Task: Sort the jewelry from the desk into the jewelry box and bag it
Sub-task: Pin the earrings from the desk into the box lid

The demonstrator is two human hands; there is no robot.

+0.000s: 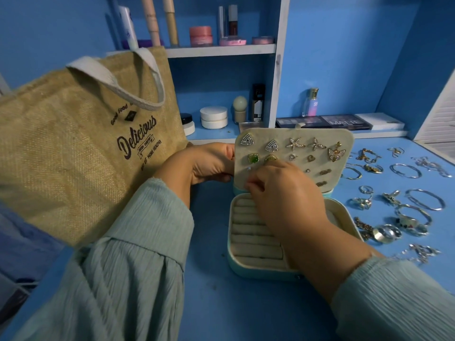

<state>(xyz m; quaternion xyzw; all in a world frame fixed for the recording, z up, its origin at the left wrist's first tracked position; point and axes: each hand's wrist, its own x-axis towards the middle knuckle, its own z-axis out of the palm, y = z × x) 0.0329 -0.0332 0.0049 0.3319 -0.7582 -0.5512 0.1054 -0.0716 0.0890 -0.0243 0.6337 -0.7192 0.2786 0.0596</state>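
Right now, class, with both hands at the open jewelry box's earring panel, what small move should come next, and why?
Probably finish seating the small earring that the right hand works at on the panel, beside the green pair, while the left hand holds the panel's edge. Then reach for the rings lying on the desk; the ring rolls look empty.

L hand (209, 163) holds lid (293, 143); R hand (283, 193) pins earring.

Open teal jewelry box (246, 263) (earrings pinned in lid); loose jewelry (403, 207) right, jute bag (73, 148) left.
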